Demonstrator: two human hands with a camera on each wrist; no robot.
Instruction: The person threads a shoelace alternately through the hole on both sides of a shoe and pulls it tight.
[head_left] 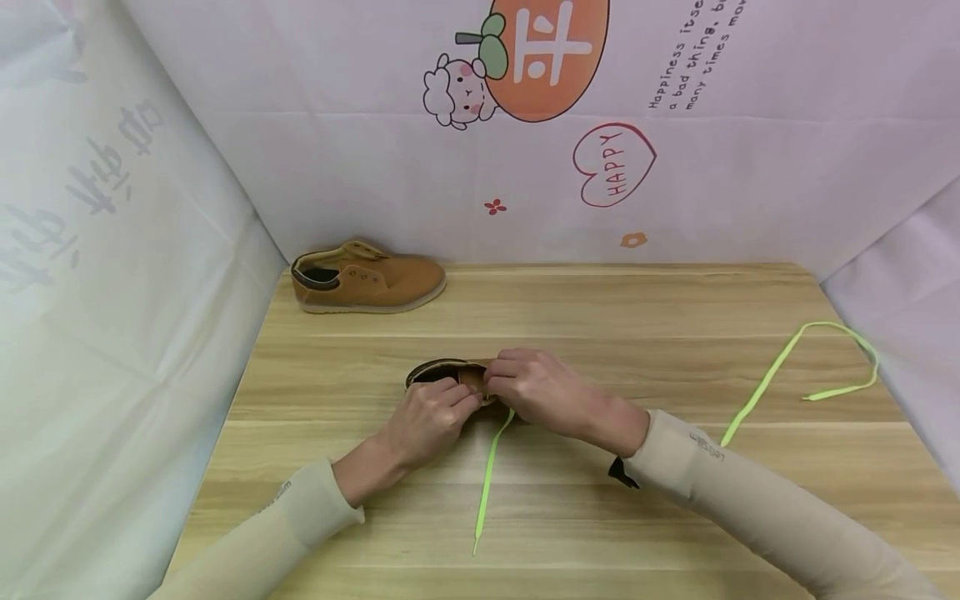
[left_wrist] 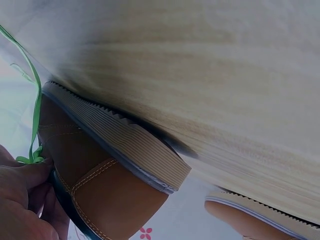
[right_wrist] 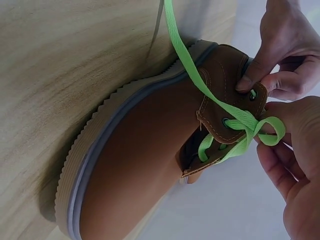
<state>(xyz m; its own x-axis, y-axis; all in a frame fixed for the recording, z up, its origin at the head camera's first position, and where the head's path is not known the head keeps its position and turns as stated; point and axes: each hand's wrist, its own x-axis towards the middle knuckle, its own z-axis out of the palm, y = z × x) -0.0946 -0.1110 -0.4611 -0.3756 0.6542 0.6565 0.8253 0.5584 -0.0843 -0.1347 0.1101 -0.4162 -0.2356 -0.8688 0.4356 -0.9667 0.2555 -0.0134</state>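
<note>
In the right wrist view, the right hand (right_wrist: 302, 160) pinched the green lace (right_wrist: 242, 117), the left hand (right_wrist: 292, 47) the brown shoe (right_wrist: 145, 140) by its eyelet flap (right_wrist: 214, 120); a careless tug could have knotted the lace. The left wrist view caught the second shoe (left_wrist: 235, 215) beyond. In the head view, the brown shoe sat mid-table, opening partly hidden; the second shoe held a dark insole (head_left: 321, 278).
</note>
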